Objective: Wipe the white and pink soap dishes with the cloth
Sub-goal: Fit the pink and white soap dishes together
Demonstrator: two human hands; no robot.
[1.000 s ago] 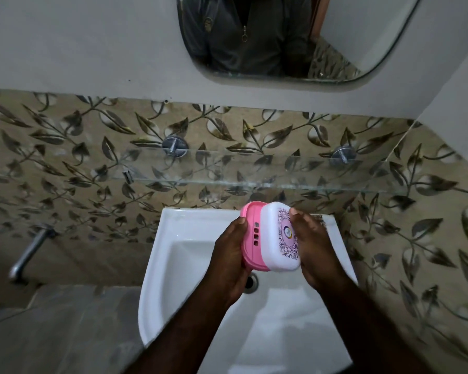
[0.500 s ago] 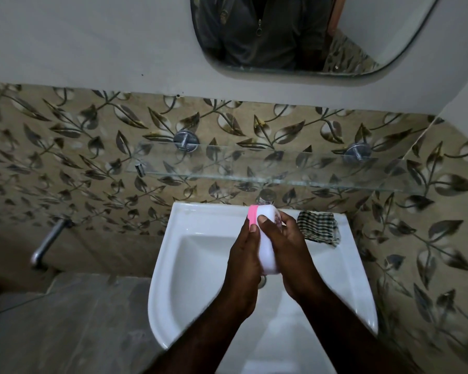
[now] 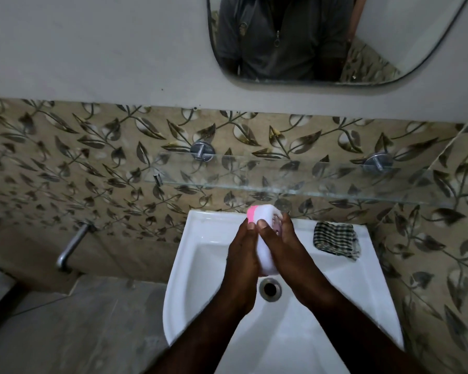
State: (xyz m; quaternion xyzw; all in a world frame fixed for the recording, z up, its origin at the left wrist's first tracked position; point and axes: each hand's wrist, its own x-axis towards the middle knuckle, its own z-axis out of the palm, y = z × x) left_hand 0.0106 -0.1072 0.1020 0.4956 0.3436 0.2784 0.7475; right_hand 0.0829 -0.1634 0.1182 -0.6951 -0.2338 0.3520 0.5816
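Now my left hand (image 3: 241, 255) and right hand (image 3: 281, 247) wrap closer round the white and pink soap dish (image 3: 264, 213), thumbs meeting on top, turned edge-on since a second ago, above the sink (image 3: 335, 292), the checked cloth (image 3: 335, 240) lying on its right ledge.

white sink (image 3: 357, 298), glass shelf (image 3: 295, 179), mirror (image 3: 389, 36), tap (image 3: 70, 247)
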